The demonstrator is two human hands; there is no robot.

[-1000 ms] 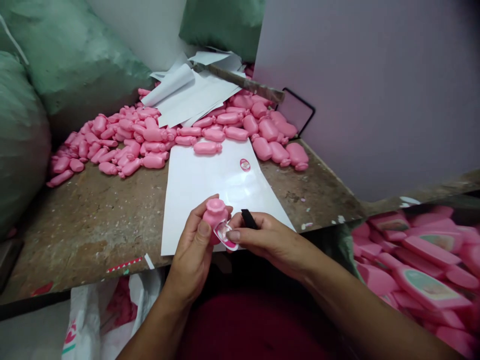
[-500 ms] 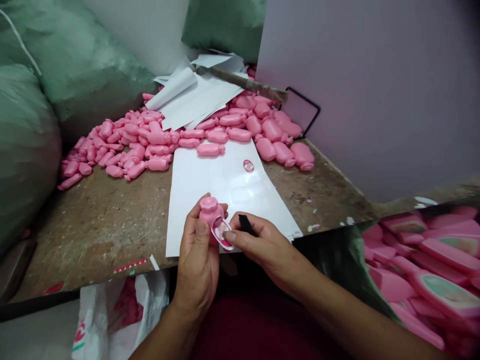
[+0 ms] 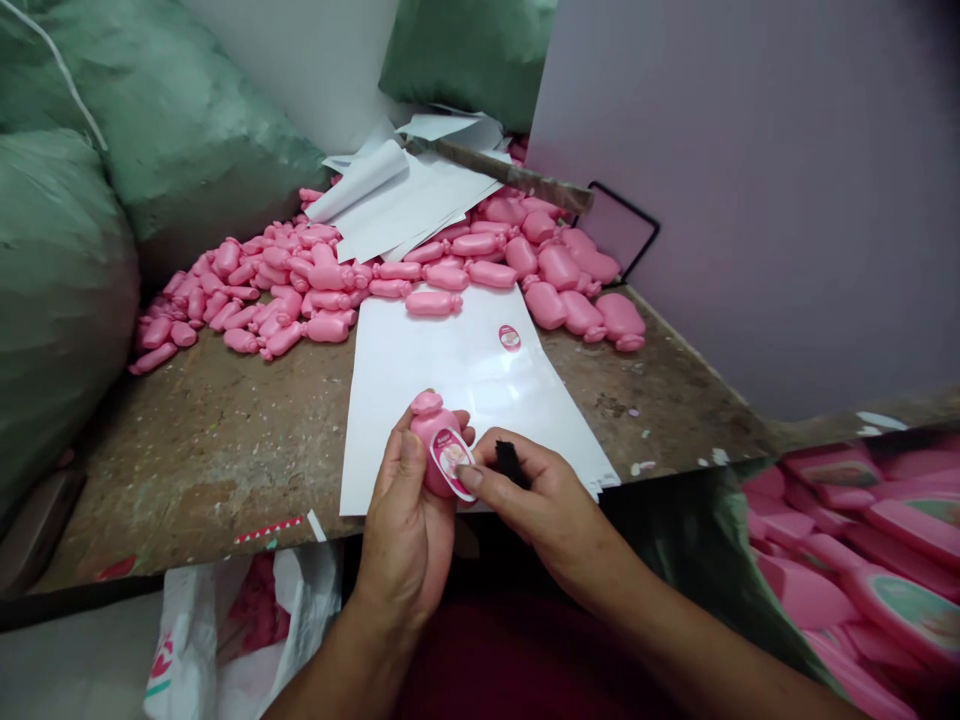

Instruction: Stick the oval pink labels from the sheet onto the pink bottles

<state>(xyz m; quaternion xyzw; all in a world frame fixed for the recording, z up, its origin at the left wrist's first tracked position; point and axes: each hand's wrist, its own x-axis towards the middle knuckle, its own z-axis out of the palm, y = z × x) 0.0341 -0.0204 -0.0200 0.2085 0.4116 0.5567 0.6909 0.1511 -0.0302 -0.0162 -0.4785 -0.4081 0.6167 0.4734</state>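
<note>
A small pink bottle [image 3: 429, 425] is upright, slightly tilted, in my left hand [image 3: 409, 520], with the fingers and thumb closed round it. An oval pink-and-white label sticker [image 3: 451, 458] lies against the front of the bottle. My right hand [image 3: 536, 500] pinches the lower right edge of the sticker between thumb and finger. A short black piece [image 3: 512, 463], whose kind I cannot make out, sticks out between the right hand's fingers. Beneath both hands is a white label sheet [image 3: 405, 370] with a single oval sticker [image 3: 510, 338] left on it.
Many pink bottles [image 3: 322, 275] are heaped at the back of the worn table [image 3: 202, 430]. Loose white papers [image 3: 405, 205] and a flat bar [image 3: 517, 175] rest on them. Green sacks [image 3: 217, 130] stand behind. Larger labelled bottles [image 3: 840, 590] fill a bag at right; a white bag [image 3: 187, 620] hangs below.
The sticker has turned from angled off the bottle to lying nearly flat against its front. The bottle has turned so the sticker faces me more. The view has shifted slightly left.
</note>
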